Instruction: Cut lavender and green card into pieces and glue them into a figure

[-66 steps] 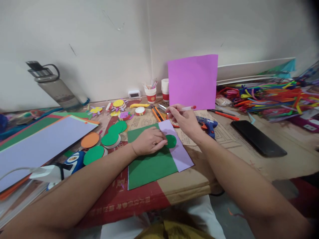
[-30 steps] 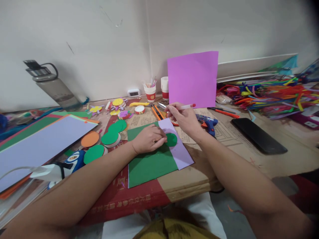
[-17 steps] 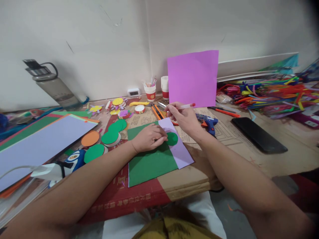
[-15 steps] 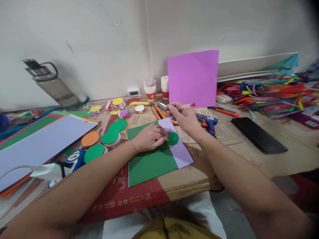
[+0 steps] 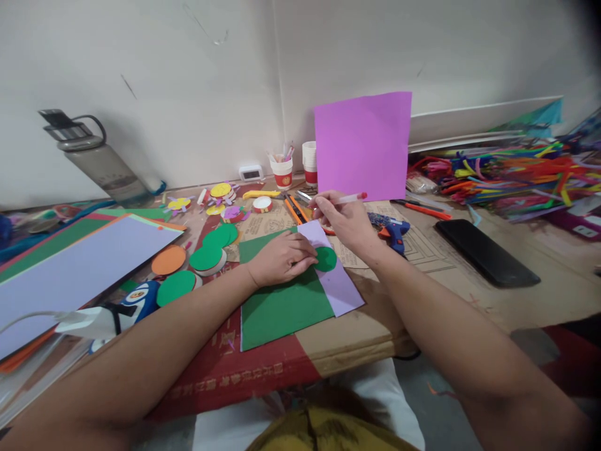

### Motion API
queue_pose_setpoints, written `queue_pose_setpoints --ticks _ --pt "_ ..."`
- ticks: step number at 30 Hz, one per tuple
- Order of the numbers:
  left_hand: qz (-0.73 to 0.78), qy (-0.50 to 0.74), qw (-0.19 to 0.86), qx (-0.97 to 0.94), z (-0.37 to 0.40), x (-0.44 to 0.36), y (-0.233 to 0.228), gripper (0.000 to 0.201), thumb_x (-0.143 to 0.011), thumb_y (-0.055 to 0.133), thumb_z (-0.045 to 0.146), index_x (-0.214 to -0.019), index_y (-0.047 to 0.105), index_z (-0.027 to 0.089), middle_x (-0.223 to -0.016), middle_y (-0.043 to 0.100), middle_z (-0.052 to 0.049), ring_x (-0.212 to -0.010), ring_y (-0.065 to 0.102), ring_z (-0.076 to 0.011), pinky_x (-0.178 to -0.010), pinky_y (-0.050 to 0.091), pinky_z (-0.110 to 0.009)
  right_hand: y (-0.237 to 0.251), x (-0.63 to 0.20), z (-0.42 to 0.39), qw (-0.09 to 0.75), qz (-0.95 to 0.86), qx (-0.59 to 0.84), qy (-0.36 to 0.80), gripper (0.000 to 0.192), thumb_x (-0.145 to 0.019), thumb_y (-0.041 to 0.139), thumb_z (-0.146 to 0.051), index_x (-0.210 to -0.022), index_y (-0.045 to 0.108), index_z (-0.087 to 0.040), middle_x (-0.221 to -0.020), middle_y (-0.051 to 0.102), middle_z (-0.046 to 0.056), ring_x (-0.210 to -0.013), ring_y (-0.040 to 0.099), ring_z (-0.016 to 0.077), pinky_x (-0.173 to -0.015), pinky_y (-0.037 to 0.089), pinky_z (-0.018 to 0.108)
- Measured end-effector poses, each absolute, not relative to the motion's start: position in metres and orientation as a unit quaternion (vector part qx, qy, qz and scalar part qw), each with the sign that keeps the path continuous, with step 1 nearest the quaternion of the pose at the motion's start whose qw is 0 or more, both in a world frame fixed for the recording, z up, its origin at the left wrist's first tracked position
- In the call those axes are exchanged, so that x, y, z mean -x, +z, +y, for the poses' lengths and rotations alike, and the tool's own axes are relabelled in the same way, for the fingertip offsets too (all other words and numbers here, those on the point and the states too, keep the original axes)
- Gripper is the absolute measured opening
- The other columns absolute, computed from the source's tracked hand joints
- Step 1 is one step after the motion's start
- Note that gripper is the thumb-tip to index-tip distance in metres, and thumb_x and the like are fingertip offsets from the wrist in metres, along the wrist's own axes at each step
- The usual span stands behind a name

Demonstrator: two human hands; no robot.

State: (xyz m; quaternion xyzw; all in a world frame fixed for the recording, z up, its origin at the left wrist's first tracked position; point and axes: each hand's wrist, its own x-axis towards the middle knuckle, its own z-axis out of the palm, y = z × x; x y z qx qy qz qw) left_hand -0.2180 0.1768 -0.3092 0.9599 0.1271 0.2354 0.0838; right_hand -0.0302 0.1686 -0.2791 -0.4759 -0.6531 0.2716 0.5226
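My left hand (image 5: 280, 257) presses a green paper disc (image 5: 325, 259) flat onto a lilac paper strip (image 5: 337, 285), which lies over a green sheet (image 5: 282, 308). My right hand (image 5: 345, 220) holds a white pen with a red cap (image 5: 353, 198) just behind the disc, with the pen's tip pointing down toward the lilac strip. Both forearms reach in from the bottom of the view.
Cut green and orange discs (image 5: 206, 257) lie to the left, beside a large lilac sheet (image 5: 70, 269). A blue glue gun (image 5: 393, 229), black phone (image 5: 486, 252), pink sheet (image 5: 362, 145), paper cups (image 5: 283, 172), orange cutter (image 5: 293, 212), pipe cleaners (image 5: 511, 172) and a water bottle (image 5: 101, 164) stand around.
Both hands stay almost in place on the disc and pen; the view has shifted slightly.
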Motion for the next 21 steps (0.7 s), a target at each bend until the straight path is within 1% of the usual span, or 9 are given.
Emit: queue_pose_setpoints --ticks 7,11,17,21 --pt "0.132 0.227 0.083 -0.961 0.1768 0.2182 -0.3085 0.027 -0.096 0.047 0.029 -0.093 0.072 0.019 -0.095 0.075 -0.005 -0.096 0.064 -0.0198 -0.087 0.048 -0.037 -0.2777 0.0309 0.1666 0.522 -0.66 0.468 0.272 0.026 -0.093 0.047 -0.039 -0.087 0.063 -0.019 -0.071 0.062 0.001 -0.063 0.054 0.0119 -0.059 0.043 0.025" --pt "0.139 0.231 0.106 -0.957 0.1777 0.2184 -0.3079 0.029 -0.096 0.046 0.03 -0.092 0.073 0.019 -0.096 0.075 -0.007 -0.096 0.064 -0.0194 -0.089 0.048 -0.037 -0.2782 0.0309 0.1668 0.523 -0.655 0.472 0.274 0.026 -0.093 0.048 -0.04 -0.088 0.063 -0.019 -0.072 0.062 0.001 -0.063 0.054 0.0117 -0.058 0.042 0.025" --pt "0.139 0.234 0.151 -0.95 0.1809 0.2201 -0.3072 0.037 -0.1 0.039 0.034 -0.097 0.072 0.017 -0.098 0.074 -0.009 -0.095 0.065 -0.0187 -0.09 0.048 -0.037 -0.2762 0.0316 0.1653 0.527 -0.652 0.471 0.275 0.024 -0.092 0.05 -0.037 -0.086 0.064 -0.019 -0.07 0.061 0.0 -0.06 0.053 0.0109 -0.057 0.041 0.025" --pt "0.128 0.239 0.166 -0.948 0.1827 0.2211 -0.3089 0.043 -0.101 0.035 0.036 -0.092 0.073 0.017 -0.096 0.074 -0.008 -0.095 0.065 -0.0188 -0.091 0.047 -0.037 -0.275 0.0318 0.1645 0.528 -0.653 0.468 0.276 0.025 -0.093 0.049 -0.037 -0.085 0.064 -0.019 -0.069 0.061 0.0 -0.06 0.053 0.0108 -0.057 0.041 0.025"
